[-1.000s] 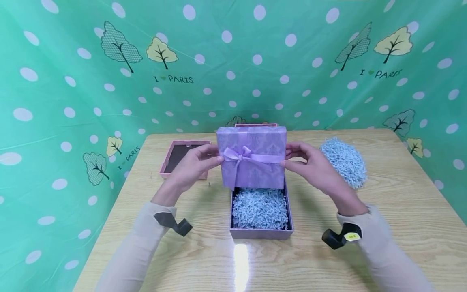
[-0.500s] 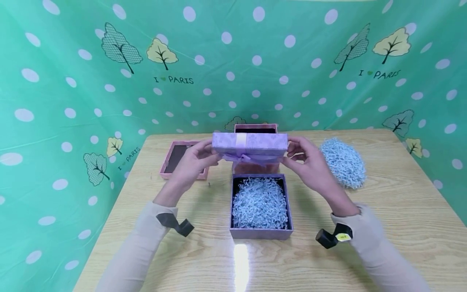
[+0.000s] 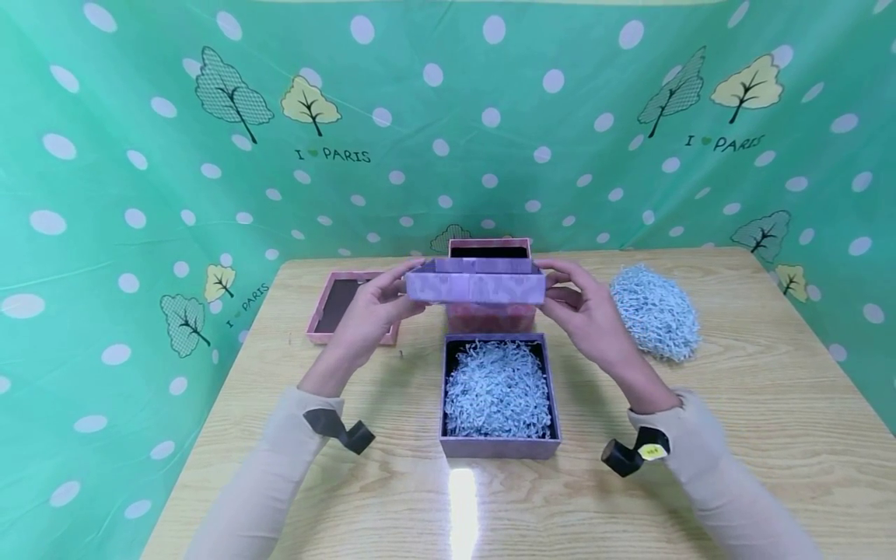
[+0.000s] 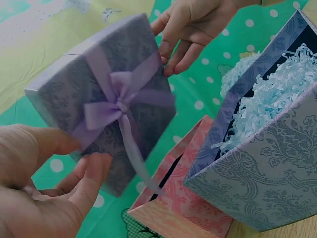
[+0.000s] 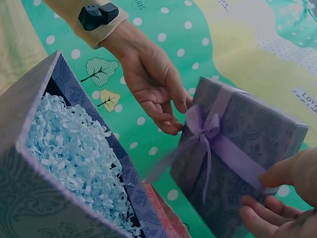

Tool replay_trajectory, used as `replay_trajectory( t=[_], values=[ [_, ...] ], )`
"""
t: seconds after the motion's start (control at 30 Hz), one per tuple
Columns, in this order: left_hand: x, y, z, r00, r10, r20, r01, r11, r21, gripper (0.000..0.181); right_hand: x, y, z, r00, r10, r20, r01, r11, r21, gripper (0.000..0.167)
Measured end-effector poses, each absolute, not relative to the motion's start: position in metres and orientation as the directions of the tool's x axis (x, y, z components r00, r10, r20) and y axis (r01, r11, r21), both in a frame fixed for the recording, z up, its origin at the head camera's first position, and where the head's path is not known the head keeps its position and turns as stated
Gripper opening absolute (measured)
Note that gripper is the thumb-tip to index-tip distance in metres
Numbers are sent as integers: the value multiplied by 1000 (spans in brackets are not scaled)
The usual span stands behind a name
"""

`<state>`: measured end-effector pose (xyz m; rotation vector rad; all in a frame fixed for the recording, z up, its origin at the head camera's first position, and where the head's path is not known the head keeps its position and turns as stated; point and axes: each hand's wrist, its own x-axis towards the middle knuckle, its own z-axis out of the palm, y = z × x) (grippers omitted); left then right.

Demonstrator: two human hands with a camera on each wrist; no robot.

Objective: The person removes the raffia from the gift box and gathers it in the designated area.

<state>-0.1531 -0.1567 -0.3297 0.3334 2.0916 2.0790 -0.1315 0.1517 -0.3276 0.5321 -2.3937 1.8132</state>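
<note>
Both hands hold up a purple patterned gift box lid by its opposite sides. In the head view its open side is turned upward, with the rim showing. A lilac ribbon bow on its top face shows in the wrist views. My left hand pinches the left edge between thumb and fingers; my right hand grips the right edge. Below and nearer stands the matching purple box, open and filled with light blue shredded paper.
Directly behind the purple box is an open pink box, partly covered by the lid. A pink lid lies at the left, dark inside up. Loose blue shredded paper forms a pile at right. A green curtain hangs behind the wooden table.
The purple lid has tilted over: its bow face showed first, then its side, and now its open rim. Both hands keep hold of it, and the pink box behind shows more.
</note>
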Motion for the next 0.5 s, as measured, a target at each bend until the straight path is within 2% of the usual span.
replay_trajectory(
  t=[0.3,0.5],
  values=[
    [-153,-155,-329,-964,266,1,-8,-32,999,38,-133,152,-329,-960,-177,218,-241,121,-963,31],
    [-152,-155,-326,-963,270,5,2,-11,1000,41,-133,151,-328,-971,-154,181,-193,65,-979,47]
  ],
)
